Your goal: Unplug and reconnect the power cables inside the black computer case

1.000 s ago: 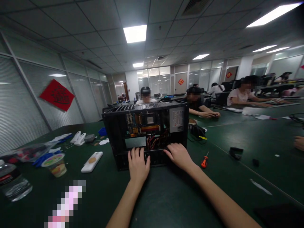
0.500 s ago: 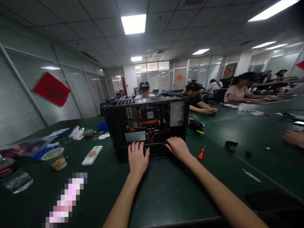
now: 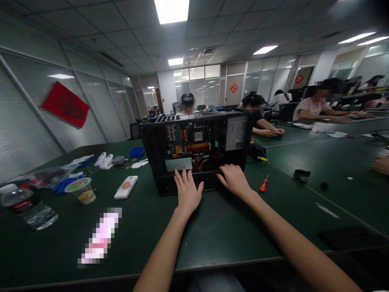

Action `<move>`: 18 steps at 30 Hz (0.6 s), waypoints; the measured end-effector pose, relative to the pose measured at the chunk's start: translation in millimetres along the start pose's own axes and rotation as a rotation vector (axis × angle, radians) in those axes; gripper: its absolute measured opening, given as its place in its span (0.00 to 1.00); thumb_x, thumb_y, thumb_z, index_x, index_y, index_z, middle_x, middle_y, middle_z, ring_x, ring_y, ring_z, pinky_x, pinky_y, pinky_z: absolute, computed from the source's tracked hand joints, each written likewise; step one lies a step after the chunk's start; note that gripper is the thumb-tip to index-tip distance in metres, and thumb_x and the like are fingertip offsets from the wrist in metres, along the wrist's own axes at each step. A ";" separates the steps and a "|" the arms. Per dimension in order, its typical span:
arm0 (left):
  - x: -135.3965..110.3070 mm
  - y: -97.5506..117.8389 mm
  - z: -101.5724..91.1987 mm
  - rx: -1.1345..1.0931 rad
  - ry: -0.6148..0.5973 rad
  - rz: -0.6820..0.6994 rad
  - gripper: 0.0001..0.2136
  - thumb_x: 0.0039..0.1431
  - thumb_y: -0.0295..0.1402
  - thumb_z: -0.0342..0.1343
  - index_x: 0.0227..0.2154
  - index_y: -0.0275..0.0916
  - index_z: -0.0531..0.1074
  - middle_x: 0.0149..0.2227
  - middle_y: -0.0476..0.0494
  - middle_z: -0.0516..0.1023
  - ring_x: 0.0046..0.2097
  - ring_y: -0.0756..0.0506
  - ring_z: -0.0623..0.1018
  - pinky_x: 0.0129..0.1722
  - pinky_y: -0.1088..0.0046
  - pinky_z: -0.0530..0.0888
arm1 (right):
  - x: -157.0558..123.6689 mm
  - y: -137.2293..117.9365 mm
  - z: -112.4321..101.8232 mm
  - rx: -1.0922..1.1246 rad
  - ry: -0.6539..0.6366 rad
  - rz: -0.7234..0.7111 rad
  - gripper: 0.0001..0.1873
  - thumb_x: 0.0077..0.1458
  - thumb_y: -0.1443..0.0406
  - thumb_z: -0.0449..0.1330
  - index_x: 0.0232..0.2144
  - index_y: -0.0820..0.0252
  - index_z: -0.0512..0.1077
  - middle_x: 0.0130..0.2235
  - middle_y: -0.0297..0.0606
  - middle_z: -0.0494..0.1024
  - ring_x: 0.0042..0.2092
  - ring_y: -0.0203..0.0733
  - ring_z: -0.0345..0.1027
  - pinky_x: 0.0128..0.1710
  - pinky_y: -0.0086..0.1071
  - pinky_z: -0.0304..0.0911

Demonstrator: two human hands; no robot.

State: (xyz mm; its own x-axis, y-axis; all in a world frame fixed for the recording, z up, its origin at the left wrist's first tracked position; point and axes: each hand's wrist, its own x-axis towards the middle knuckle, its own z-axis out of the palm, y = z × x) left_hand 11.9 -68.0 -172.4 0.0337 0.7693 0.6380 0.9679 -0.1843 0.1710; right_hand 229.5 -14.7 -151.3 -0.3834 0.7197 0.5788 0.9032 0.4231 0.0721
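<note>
While looking over the green table (image 3: 219, 243), found the open computer case (image 3: 199, 151) upright on it, just beyond the left hand (image 3: 189, 191) and right hand (image 3: 235, 179), liable to slide or tip if pushed unevenly. Saw the left hand with fingers spread against the case's lower rail (image 3: 208, 174), clasping nothing, and the right hand bent over the same rail, though could not tell whether gripping or merely resting. Judged a slip there likely to scrape fingertips. Worried about catching the wires (image 3: 206, 163), between and just past the hands, with straying fingers, and about sending the screwdriver (image 3: 263, 186), right of the right hand, rolling with the forearm (image 3: 281, 223).
</note>
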 end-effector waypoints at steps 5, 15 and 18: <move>10.3 -9.3 15.5 -0.031 -0.058 -0.037 0.36 0.64 0.55 0.46 0.63 0.28 0.57 0.70 0.20 0.47 0.71 0.21 0.30 0.65 0.32 0.47 | 0.5 -16.4 -9.7 -0.065 -0.059 0.058 0.14 0.66 0.60 0.52 0.42 0.64 0.72 0.42 0.51 0.76 0.44 0.52 0.66 0.44 0.40 0.52; 67.7 -80.7 17.8 -0.251 -0.160 -0.184 0.20 0.67 0.47 0.44 0.49 0.36 0.65 0.66 0.30 0.58 0.73 0.31 0.41 0.65 0.35 0.45 | 2.3 -130.3 -26.9 -0.050 -0.086 0.198 0.19 0.61 0.68 0.55 0.53 0.69 0.69 0.41 0.58 0.74 0.42 0.57 0.68 0.40 0.45 0.60; 80.0 -99.7 20.1 -0.337 -0.055 -0.260 0.10 0.63 0.35 0.47 0.42 0.40 0.71 0.61 0.37 0.67 0.72 0.35 0.49 0.65 0.37 0.50 | 5.7 -170.3 -12.9 0.037 -0.047 0.160 0.23 0.61 0.73 0.48 0.57 0.72 0.68 0.41 0.62 0.76 0.39 0.56 0.70 0.36 0.45 0.64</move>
State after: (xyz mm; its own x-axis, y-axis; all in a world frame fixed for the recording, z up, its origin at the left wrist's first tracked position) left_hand -76.9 24.3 -153.5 -0.1788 0.8461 0.5022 0.8108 -0.1625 0.5623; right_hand 76.0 -89.8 -149.9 -0.2446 0.8043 0.5416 0.9460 0.3205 -0.0488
